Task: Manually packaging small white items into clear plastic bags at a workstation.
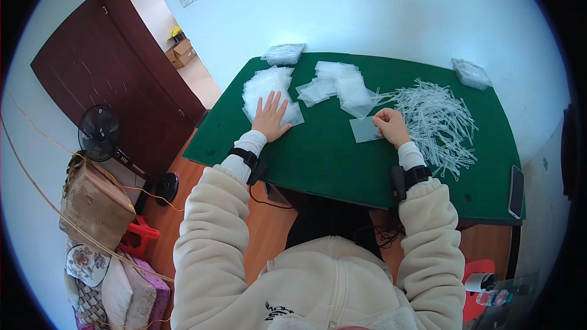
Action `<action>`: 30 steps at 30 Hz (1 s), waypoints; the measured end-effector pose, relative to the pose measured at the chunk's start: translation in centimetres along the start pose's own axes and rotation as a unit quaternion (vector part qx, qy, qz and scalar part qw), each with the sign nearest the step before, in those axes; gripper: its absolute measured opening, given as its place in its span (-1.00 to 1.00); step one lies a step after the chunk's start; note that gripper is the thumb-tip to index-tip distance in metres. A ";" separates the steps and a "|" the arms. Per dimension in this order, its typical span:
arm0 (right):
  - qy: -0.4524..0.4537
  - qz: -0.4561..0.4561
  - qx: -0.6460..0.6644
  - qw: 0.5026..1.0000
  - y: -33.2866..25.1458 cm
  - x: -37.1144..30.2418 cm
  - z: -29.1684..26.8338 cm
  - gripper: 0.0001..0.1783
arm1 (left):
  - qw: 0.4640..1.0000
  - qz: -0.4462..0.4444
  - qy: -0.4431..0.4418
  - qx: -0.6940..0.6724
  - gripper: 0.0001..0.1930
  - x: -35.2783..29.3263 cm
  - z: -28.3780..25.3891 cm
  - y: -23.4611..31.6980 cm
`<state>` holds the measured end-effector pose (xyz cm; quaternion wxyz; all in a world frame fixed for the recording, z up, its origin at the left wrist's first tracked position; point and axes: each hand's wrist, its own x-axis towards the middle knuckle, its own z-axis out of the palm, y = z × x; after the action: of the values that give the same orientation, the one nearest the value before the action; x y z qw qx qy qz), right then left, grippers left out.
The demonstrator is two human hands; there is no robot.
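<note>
My left hand (269,117) lies flat with fingers spread on a loose stack of small clear plastic bags (263,89). With its fingers pinched together, my right hand (392,127) holds the right edge of a single clear plastic bag (364,130) that rests on the green tabletop (318,153). Whether anything is inside that bag is too faint to tell. Just right of this hand spreads a big heap of thin clear plastic sticks (441,123) with small looped ends. Between the hands, farther back, is another spread of clear bags (350,87).
Bundled clear packs stand at the table's back left (284,54) and back right (471,74). A phone (516,192) lies by the right edge. Left of the table are a black fan (99,131), a cardboard box (98,198) and a red stool (139,236).
</note>
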<state>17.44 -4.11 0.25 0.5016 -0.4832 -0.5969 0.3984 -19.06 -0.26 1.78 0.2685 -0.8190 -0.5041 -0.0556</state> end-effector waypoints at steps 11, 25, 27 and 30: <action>0.044 -0.085 -0.115 0.989 0.4 -0.4 0.5 -0.87 | 0.992 -0.117 -0.045 0.015 -0.23 0.8 2.2 -3.2; -0.012 -0.149 -0.550 0.822 0.0 -1.8 2.3 -0.30 | 0.965 -0.184 -0.144 -0.119 -0.08 1.4 2.1 -3.6; -0.037 -0.113 -0.557 0.822 -0.1 -1.8 2.4 -0.25 | 0.965 -0.182 -0.160 -0.102 -0.07 1.7 1.7 -3.2; -0.085 -0.041 -0.567 0.818 -0.2 -1.7 2.0 -0.16 | 0.963 -0.179 -0.188 -0.069 -0.05 2.1 1.0 -2.5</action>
<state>15.46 -5.75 -0.29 0.1017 -0.6215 -0.7767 0.0086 -20.37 2.80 2.64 0.0978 -0.7278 -0.6785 0.0177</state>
